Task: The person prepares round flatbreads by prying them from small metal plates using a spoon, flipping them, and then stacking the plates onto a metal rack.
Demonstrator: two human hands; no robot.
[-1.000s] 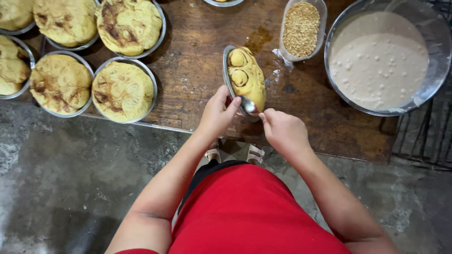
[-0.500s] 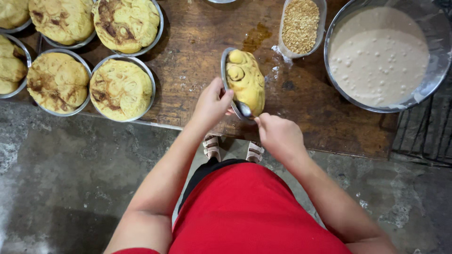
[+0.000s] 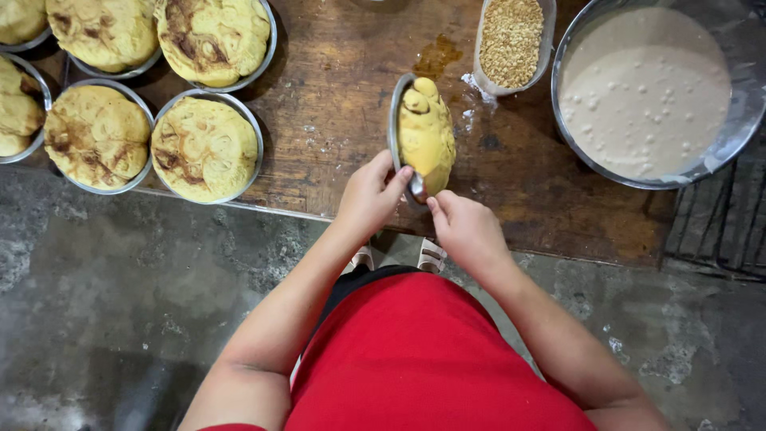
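A small round metal pan (image 3: 393, 120) is tilted up on its edge on the wooden table (image 3: 335, 104), with a yellow lump of dough (image 3: 427, 136) in it. My left hand (image 3: 369, 191) grips the pan's near rim. My right hand (image 3: 467, 231) is beside it, its fingertips pinching the same near rim and the dough's lower edge.
Several round metal pans of browned yellow dough (image 3: 206, 148) fill the table's left side. A plastic tub of brown crumbs (image 3: 513, 36) and a big steel bowl of pale batter (image 3: 650, 88) stand at the right. A dark wire rack (image 3: 718, 231) lies beyond the table's right end.
The pan and both hands have shifted slightly toward the table's near edge. My grip on the tilted pan is the same.
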